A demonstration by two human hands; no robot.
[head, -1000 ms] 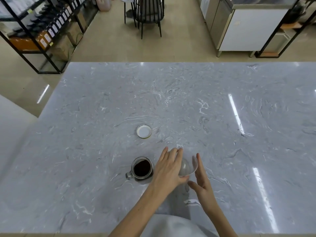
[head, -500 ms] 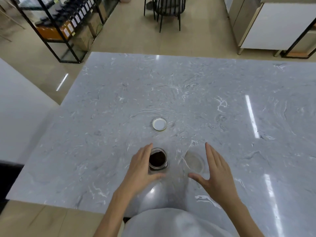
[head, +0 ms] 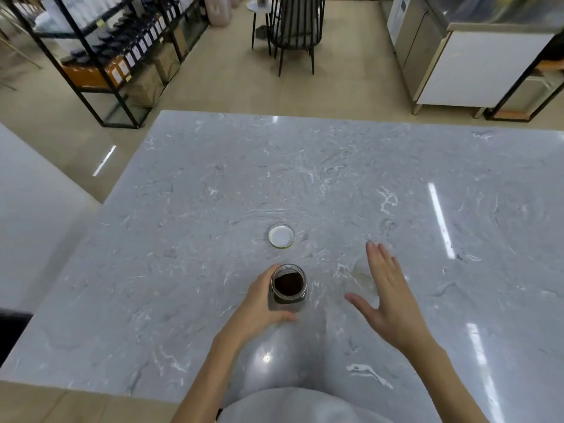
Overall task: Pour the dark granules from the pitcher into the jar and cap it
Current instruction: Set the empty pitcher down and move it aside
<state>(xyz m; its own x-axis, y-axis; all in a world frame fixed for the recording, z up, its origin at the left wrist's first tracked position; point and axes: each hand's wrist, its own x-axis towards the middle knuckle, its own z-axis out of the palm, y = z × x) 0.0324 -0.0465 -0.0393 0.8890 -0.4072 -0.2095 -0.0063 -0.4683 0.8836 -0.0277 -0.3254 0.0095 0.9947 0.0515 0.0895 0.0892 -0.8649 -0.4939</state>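
The jar (head: 288, 286) stands upright on the grey marbled counter (head: 189, 270), near its front edge and a little left of my middle; it is clear glass, uncapped, and dark granules (head: 288, 285) show through its open mouth and through the glass lower down; its lid (head: 281, 236), round, white inside with a pale yellowish rim, lies flat on the counter just beyond the jar, apart from it. To the right of the jar I can make out a faint clear round shape (head: 363, 276) on the counter, partly behind my right hand; too transparent for me to say what it is.

My left hand (head: 262, 306) is wrapped round the jar's left side, fingers behind it and thumb curled across the front at its base, grasping it; the forearm runs down toward my body. My right hand (head: 386, 294) is spread flat and empty, fingers together and pointing away from me, thumb stretched out toward the jar without touching it; whether the palm touches the counter I cannot tell.

Beyond the counter, on the beige floor (head: 335, 83), stand a black metal shelf (head: 100, 50) of bottles and boxes at the left, a dark slatted chair (head: 294, 22) in the middle, and a white and steel cabinet (head: 464, 65) at the right; nothing lies between either hand and the lid.
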